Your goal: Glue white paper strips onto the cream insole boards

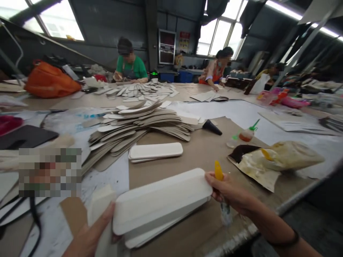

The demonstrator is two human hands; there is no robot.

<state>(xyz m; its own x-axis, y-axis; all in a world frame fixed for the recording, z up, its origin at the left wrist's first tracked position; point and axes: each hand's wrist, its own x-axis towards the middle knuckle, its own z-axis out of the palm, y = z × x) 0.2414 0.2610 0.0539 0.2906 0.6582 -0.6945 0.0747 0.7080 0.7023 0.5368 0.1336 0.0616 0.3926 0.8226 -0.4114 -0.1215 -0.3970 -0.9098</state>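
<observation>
My left hand (pixel 92 232) grips the near left end of a stack of white oblong flat pieces (pixel 160 203), thumb on top. My right hand (pixel 227 192) presses against the right end of that stack and is closed around a small clear glue bottle (pixel 224 208) with a yellow nozzle sticking up. A white block (pixel 100 205) stands just left of the stack. The stack rests on brown paper (pixel 203 153) covering the table.
Another white oblong pair (pixel 155 150) lies further in, behind it a fanned pile of tan cardboard pieces (pixel 139 126). To the right sit a glue-stained sheet (pixel 268 160), a green-capped bottle (pixel 248 134) and a black cone (pixel 211 126). Other people work at the far side.
</observation>
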